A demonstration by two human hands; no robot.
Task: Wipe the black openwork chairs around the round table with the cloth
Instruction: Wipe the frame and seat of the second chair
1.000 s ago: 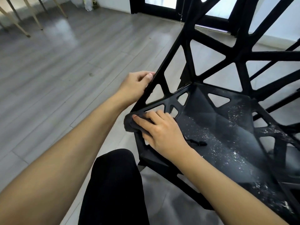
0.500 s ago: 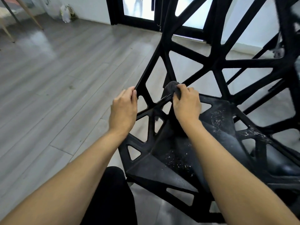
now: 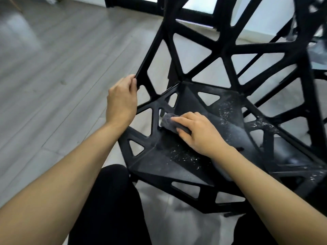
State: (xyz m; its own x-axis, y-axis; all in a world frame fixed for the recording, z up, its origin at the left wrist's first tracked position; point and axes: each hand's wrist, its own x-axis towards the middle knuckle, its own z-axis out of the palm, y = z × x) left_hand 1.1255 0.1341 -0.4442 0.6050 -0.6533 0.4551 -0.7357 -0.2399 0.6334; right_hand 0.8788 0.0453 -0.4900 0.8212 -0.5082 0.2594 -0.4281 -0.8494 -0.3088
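With the left hand point(image 3: 122, 101) gripping the chair point(image 3: 228, 50) frame and the right hand point(image 3: 196, 133) pressing the cloth point(image 3: 169, 122) onto the seat's left edge, grit may fall through the openings onto the floor point(image 3: 53, 68).

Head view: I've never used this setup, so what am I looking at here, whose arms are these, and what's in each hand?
There is no machine here. A person wears one wide-angle camera on the head, looking forward and down, so both bare arms reach in from the bottom of the picture. The left hand grips a bar at the left edge of the black chair. The right hand presses a dark grey cloth on the left part of the seat. White specks lie scattered on the seat, more toward its right side. Under the chair is a grey wood floor.
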